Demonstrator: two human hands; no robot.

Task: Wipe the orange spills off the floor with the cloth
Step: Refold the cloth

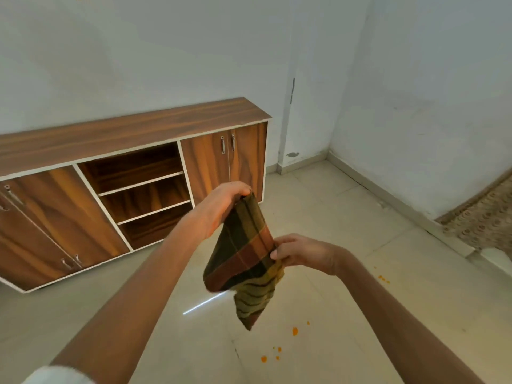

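Now left hand fingers pinching top corner of checked cloth, right hand fingers nipping its side edge; cloth hanging in air, not touching floor. Orange spills dotting floor below and toward right edge. Best: folding cloth into flat pad, lowering, wiping inward so spots aren't smearing.

Both hands hold a checked cloth in the air above the pale tiled floor: the left hand grips its top corner, the right hand pinches its side edge. Orange spills dot the floor below and to the right. A wooden cabinet with open shelves stands against the wall.
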